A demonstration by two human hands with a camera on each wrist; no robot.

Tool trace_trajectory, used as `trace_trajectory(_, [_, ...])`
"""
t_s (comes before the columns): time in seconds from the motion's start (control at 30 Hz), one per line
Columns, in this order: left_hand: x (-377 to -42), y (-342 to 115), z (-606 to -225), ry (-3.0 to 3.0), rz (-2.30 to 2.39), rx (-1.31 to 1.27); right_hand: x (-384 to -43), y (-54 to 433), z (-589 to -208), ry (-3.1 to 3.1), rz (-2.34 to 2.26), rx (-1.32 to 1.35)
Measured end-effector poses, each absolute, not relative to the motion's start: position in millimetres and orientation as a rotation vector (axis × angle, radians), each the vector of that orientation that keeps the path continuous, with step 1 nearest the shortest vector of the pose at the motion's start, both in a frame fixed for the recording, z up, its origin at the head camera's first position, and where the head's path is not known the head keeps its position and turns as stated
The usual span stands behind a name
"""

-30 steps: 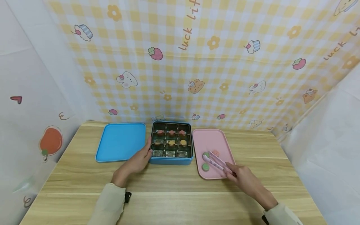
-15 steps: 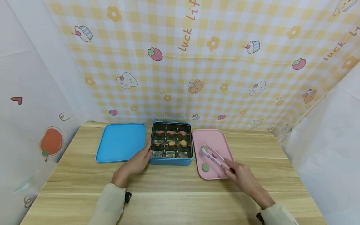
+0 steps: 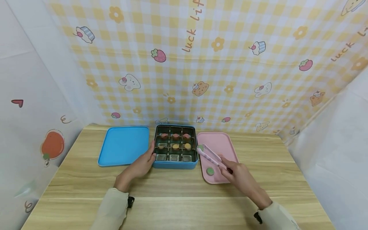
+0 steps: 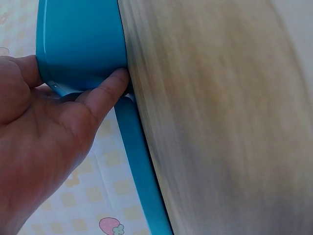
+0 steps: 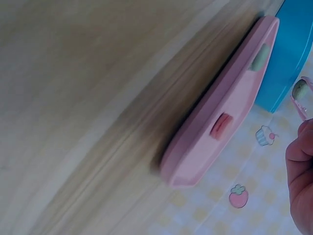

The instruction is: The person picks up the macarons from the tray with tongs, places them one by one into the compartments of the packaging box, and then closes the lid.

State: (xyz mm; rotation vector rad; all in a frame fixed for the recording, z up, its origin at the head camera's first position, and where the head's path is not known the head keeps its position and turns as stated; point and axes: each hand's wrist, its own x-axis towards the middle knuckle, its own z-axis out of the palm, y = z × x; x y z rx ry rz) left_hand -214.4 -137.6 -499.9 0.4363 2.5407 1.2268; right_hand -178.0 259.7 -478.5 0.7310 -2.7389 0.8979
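My right hand (image 3: 240,177) grips pale pink tongs (image 3: 211,156). Their tips pinch a green macaron (image 3: 200,147) above the left edge of the pink tray (image 3: 230,147), beside the box. A second green macaron (image 3: 210,171) lies on the tray; a pink macaron (image 5: 222,126) there is partly hidden behind the tongs in the head view. My left hand (image 3: 142,163) touches the left side and front corner of the blue tin box (image 3: 175,164), thumb and fingers spread. Inside its divided gold insert sit red macarons (image 3: 175,135) towards the back and yellow macarons (image 3: 187,146) mid-way; ribbed bottoms show in front.
A blue lid (image 3: 124,145) lies left of the box on the wooden table (image 3: 172,204). Behind the table hangs a yellow checked cloth (image 3: 178,95), close to the back of the box, lid and tray.
My right hand has moved left with the tongs, lifting the green macaron from the tray's middle to its left edge near the box. My left hand stays on the box.
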Motion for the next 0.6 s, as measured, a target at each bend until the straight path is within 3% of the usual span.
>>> trace_trajectory(0.6, [-212,-137,-496,2.525,1.232,0.432,-183,211,-465,-2.782,0.849,0.808])
